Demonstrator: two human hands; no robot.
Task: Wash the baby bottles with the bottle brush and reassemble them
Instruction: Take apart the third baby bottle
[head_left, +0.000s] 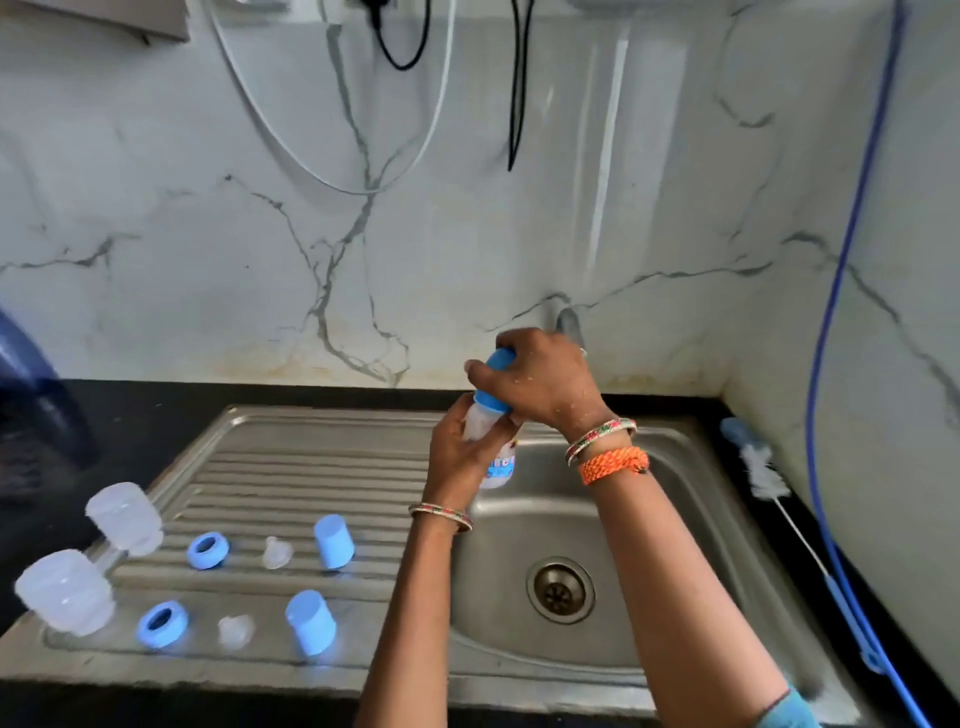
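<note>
**Cap going on or off bottle over sink**

Left hand (457, 457) grips the bottle (496, 462) body, steadying it above the sink (675, 519) bowl. Right hand (540, 384) wraps the blue cap (493, 384) on top, likely twisting; direction can't be told. Holding it over the bowl probably catches drips. Two more bottles (124, 519), rings (208, 551), nipples (277, 552) and caps (333, 541) lie in rows on the drainboard, well left of the hands. Brush (763, 467) lies on the bench at the right wall, within reach. Open room over the bowl.

White marble-veined wall (260, 234), black countertop (156, 400), steel sink (519, 649) with ribbed drainboard (311, 467), hanging cables (514, 78)
</note>
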